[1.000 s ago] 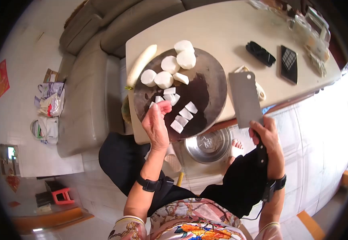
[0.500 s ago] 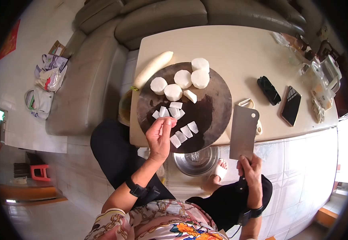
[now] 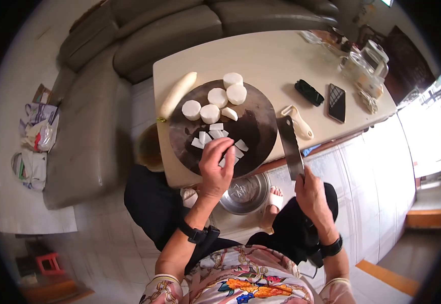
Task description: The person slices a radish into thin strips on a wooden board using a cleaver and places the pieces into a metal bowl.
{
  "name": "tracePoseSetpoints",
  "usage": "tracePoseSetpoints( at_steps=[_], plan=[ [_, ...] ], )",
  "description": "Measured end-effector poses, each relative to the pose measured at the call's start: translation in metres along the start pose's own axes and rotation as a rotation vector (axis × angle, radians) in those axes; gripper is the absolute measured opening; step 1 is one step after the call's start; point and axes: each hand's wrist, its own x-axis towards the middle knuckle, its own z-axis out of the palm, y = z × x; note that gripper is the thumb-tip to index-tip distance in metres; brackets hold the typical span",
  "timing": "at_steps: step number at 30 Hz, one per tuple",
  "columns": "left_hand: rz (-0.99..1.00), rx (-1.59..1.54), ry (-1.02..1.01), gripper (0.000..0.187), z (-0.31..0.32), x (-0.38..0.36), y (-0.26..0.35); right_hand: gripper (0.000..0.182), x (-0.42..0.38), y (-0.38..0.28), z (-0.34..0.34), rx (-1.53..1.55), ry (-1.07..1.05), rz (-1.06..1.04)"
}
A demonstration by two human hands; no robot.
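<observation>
I am finding no readable text, label, brand or number anywhere; the bags (image 3: 33,137) far off beyond my left hand (image 3: 217,167) are showing print, but it is too blurred to read.

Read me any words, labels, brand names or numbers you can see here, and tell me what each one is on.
No text can be read in this picture.
Phone: screen dark, nothing on it.
Bags on the floor: coloured print, too small and blurred to read.
Cleaver in the right hand: no mark visible on the blade.
Wristband on the left hand: no lettering shows.
</observation>
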Motion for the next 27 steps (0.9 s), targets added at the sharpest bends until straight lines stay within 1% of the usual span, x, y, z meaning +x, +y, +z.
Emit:
tracePoseSetpoints(
  at_steps=[1,2,3,4,6,9,11,12,14,15,17,20,24,26,27],
  plan=[
    [0.047,-0.015,-0.067,0.015,0.001,0.001,0.003,0.014,0.003,-0.009,-0.009,-0.043,-0.022,-0.066],
    [0.134,0.033,-0.139,0.018,0.003,0.001,0.004,0.022,0.002,-0.015,-0.014,-0.084,-0.049,-0.13],
    [0.167,0.078,-0.22,0.019,0.004,0.001,0.003,0.028,-0.003,-0.018,-0.013,-0.119,-0.028,-0.131],
    [0.201,0.122,-0.3,0.021,0.006,0.001,0.002,0.028,-0.004,-0.024,-0.015,-0.121,-0.025,-0.116],
    [0.229,0.169,-0.342,0.023,0.004,0.0,-0.003,0.031,0.004,-0.042,-0.018,-0.172,-0.15,-0.262],
    [0.254,0.189,-0.434,0.023,0.002,0.001,-0.007,0.033,0.004,-0.048,-0.01,-0.213,-0.168,-0.292],
    [0.258,0.193,-0.43,0.025,0.001,0.0,-0.008,0.031,0.003,-0.048,-0.003,-0.262,-0.181,-0.335],
    [0.261,0.191,-0.444,0.025,0.001,-0.002,-0.008,0.031,0.002,-0.049,-0.001,-0.255,-0.177,-0.322],
    [0.26,0.247,-0.411,0.027,0.001,-0.007,-0.01,0.029,0.001,-0.05,0.003,-0.331,-0.202,-0.371],
    [0.265,0.243,-0.422,0.027,0.001,-0.006,-0.01,0.029,0.002,-0.052,0.003,-0.327,-0.198,-0.359],
    [0.254,0.235,-0.444,0.025,0.0,-0.006,-0.009,0.027,0.001,-0.057,0.001,-0.449,-0.247,-0.412],
    [0.263,0.243,-0.452,0.026,0.001,-0.005,-0.01,0.026,0.0,-0.058,0.004,-0.504,-0.238,-0.436],
    [0.247,0.234,-0.465,0.027,0.001,-0.004,-0.008,0.023,0.003,-0.064,0.0,-0.528,-0.241,-0.441],
    [0.241,0.245,-0.464,0.027,0.001,-0.004,-0.007,0.021,0.006,-0.066,-0.002,-0.543,-0.324,-0.413],
    [0.239,0.244,-0.47,0.027,0.001,-0.004,-0.007,0.021,0.008,-0.067,-0.002,-0.54,-0.326,-0.408]
  ],
)
